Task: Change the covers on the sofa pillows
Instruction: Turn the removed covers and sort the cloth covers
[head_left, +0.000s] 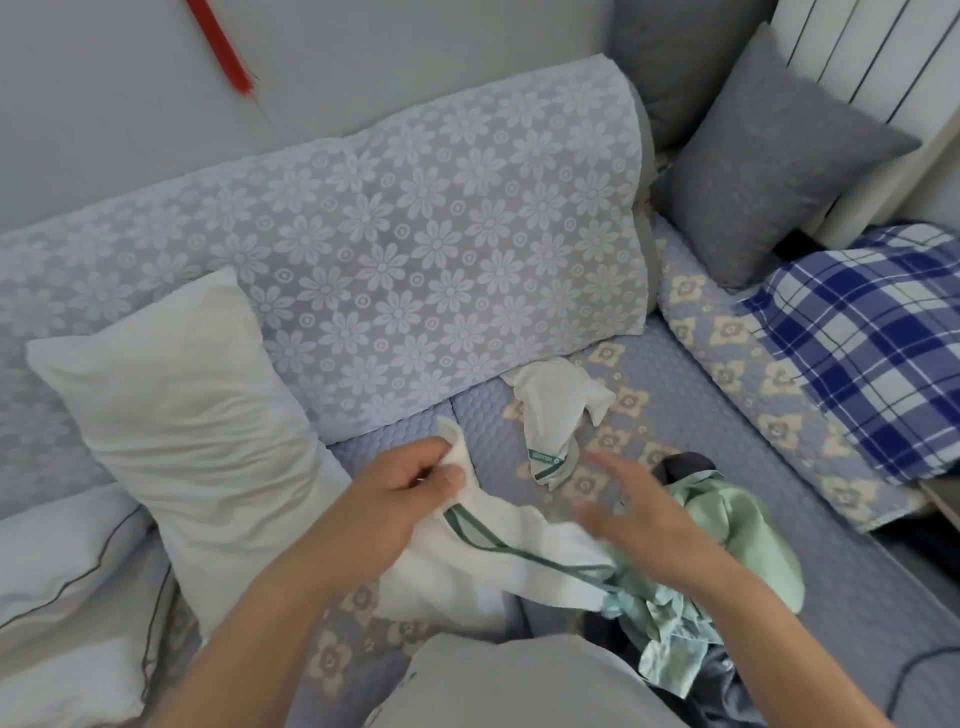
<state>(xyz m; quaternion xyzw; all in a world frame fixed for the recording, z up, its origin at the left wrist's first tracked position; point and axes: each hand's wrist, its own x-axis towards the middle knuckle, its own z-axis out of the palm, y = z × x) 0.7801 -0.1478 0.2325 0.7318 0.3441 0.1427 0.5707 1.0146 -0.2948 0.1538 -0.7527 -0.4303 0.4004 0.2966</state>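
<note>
A bare white pillow insert (176, 415) leans against the sofa back on the left. My left hand (400, 493) pinches the corner of a white cover with green piping (498, 571) that lies across the seat in front of me. Just to the right of it, my right hand (639, 514) hovers with fingers spread and blurred, holding nothing. Under that hand lies a crumpled mint-green cloth (727, 540). A second white cloth with a green band (561, 410) lies bunched on the seat farther back.
A lace flower throw (415, 249) covers the sofa back. A grey pillow (779, 171) stands in the right corner, beside a blue plaid pillow (872, 353). Another white pillow with dark piping (57, 597) lies at the left. A white radiator (857, 47) is behind.
</note>
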